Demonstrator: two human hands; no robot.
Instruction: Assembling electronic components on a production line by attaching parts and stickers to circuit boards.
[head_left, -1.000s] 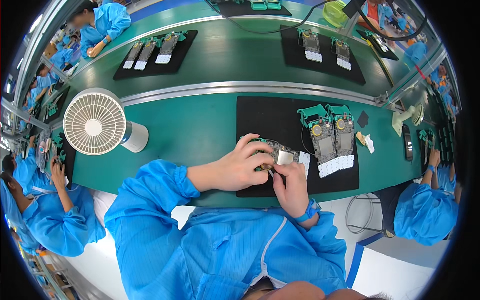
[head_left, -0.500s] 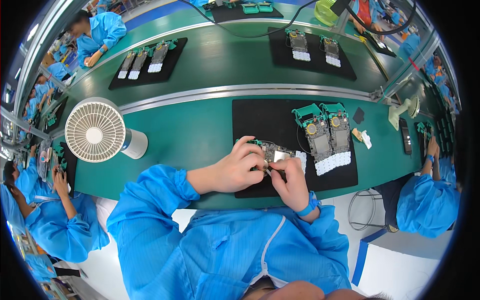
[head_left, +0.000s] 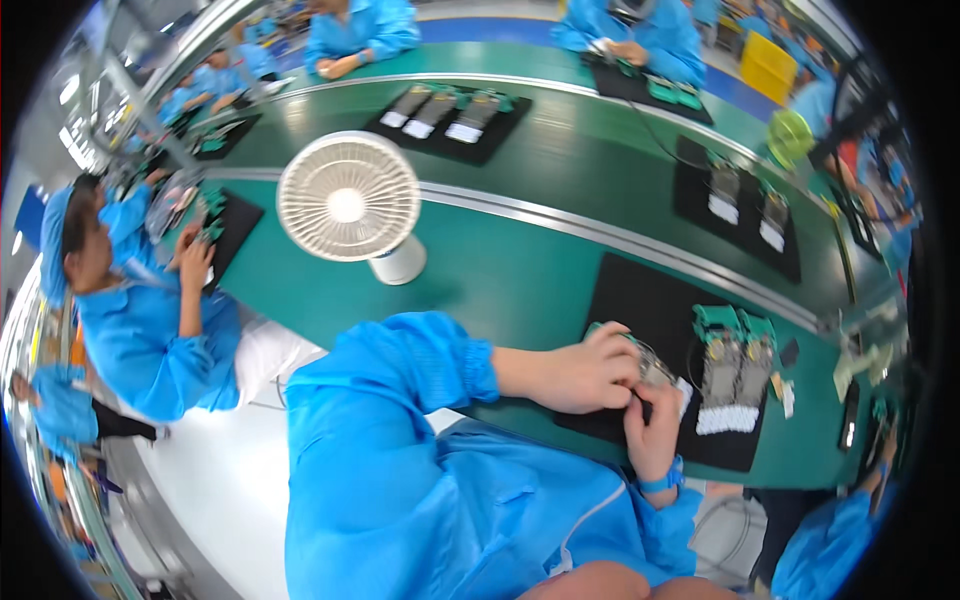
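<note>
My left hand (head_left: 588, 372) is closed over the left end of a circuit board (head_left: 655, 368), its fingers curled round that end. At the board's near edge, my right hand (head_left: 655, 430) is closed in a pinch, its fingertips meeting those of the left. What the right fingers hold is hidden and blurred. Under the board lies a black mat (head_left: 640, 285). To the right on this mat, two more circuit boards (head_left: 720, 372) sit side by side, with green holders (head_left: 716, 318) at their far ends and white pads (head_left: 727, 419) at their near ends.
A white fan (head_left: 348, 200) stands left on the green table (head_left: 480, 240). Small dark and white scraps (head_left: 788, 398) lie right of the mat. Beyond a metal rail (head_left: 560, 222), more boards rest on black mats (head_left: 495, 135). Co-workers (head_left: 160, 300) sit at both sides and across.
The view has swung left, so the table and my hands appear farther right and the left co-worker shows more. Both hands remain together at the same board.
</note>
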